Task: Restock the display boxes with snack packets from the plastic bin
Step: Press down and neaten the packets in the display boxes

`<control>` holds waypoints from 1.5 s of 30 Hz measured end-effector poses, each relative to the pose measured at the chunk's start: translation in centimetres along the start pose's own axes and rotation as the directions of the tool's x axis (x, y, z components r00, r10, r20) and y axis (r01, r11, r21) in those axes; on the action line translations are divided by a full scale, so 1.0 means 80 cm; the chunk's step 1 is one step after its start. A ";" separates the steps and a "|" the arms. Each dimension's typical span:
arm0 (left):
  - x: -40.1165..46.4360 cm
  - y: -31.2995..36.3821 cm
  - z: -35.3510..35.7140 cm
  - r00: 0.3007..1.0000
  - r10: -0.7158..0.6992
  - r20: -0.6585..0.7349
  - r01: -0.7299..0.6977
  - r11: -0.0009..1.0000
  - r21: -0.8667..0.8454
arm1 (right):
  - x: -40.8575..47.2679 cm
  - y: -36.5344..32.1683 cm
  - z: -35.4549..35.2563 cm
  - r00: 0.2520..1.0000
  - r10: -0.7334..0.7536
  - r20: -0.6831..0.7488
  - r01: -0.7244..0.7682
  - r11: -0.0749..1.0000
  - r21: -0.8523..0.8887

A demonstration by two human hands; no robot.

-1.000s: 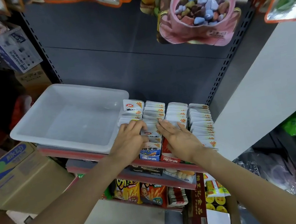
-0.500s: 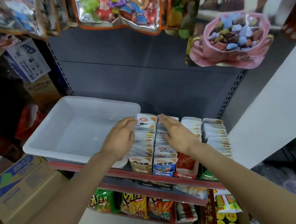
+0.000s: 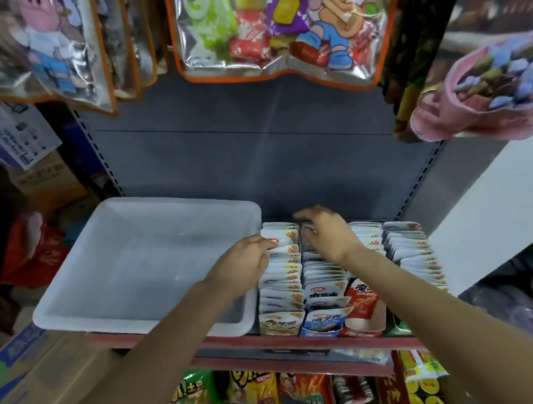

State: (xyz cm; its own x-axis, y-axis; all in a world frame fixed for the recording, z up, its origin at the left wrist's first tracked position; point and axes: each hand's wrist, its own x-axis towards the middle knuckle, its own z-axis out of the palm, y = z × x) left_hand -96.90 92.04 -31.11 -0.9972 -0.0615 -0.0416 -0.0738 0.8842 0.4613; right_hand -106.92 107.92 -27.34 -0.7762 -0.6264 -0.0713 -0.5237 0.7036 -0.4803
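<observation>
A white plastic bin sits on the shelf at the left, with nothing in it. Right of it stand several display boxes packed with rows of white snack packets. My left hand rests against the leftmost row near its back, fingertips touching a packet. My right hand lies with spread fingers over the back of the second row, pressing on the packet tops. Neither hand holds a loose packet.
Large clear snack bags hang overhead and a pink candy bag hangs at the right. Cardboard boxes stand at the lower left. A lower shelf carries chip bags. A white panel borders the right.
Both hands have slid from the front of the packet rows toward the back. The camera has tilted upward, showing more of the hanging bags.
</observation>
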 end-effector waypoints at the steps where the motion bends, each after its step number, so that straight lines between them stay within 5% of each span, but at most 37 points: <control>1: 0.003 -0.001 -0.001 1.000 0.003 0.002 -0.003 1.000 -0.004 | 0.006 -0.001 -0.001 0.999 -0.001 0.049 0.002 1.000 -0.031; 5: 0.022 0.003 -0.002 0.999 -0.016 0.051 0.015 1.000 0.026 | 0.027 -0.005 0.010 0.978 0.046 0.203 -0.012 0.986 -0.165; 14: 0.035 0.002 -0.005 0.982 -0.166 -0.092 0.156 0.982 -0.102 | 0.045 -0.012 0.009 0.976 0.036 0.217 0.025 0.962 -0.273; 25: -0.001 0.000 0.007 0.958 -0.056 -0.281 0.023 0.993 -0.120 | 0.027 -0.013 0.016 0.966 -0.113 0.232 0.181 0.938 -0.297; 30: 0.010 0.000 0.004 0.990 -0.057 -0.125 0.046 0.995 -0.091 | 0.031 -0.017 0.009 0.935 -0.092 0.343 0.198 0.938 -0.286; 33: 0.007 0.007 0.005 0.972 -0.097 -0.213 0.074 0.991 -0.116 | 0.034 -0.023 0.011 0.934 -0.088 0.346 0.213 0.915 -0.343; 38: 0.003 -0.001 0.008 0.936 -0.323 -0.137 0.260 0.901 -0.347 | 0.040 -0.028 0.016 0.947 -0.073 0.313 0.184 0.922 -0.340; 45: -0.002 -0.004 0.009 0.969 -0.246 -0.024 0.201 0.840 -0.505 | 0.017 -0.026 0.016 0.934 -0.149 0.326 0.260 0.908 -0.330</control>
State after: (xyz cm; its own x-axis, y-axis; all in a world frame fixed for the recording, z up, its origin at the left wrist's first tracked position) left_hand -96.69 92.08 -31.88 -0.9483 -0.2884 -0.1323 -0.2662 0.4964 0.8263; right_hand -106.46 105.14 -27.52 -0.5324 -0.7988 -0.2800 -0.7928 0.5865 -0.1659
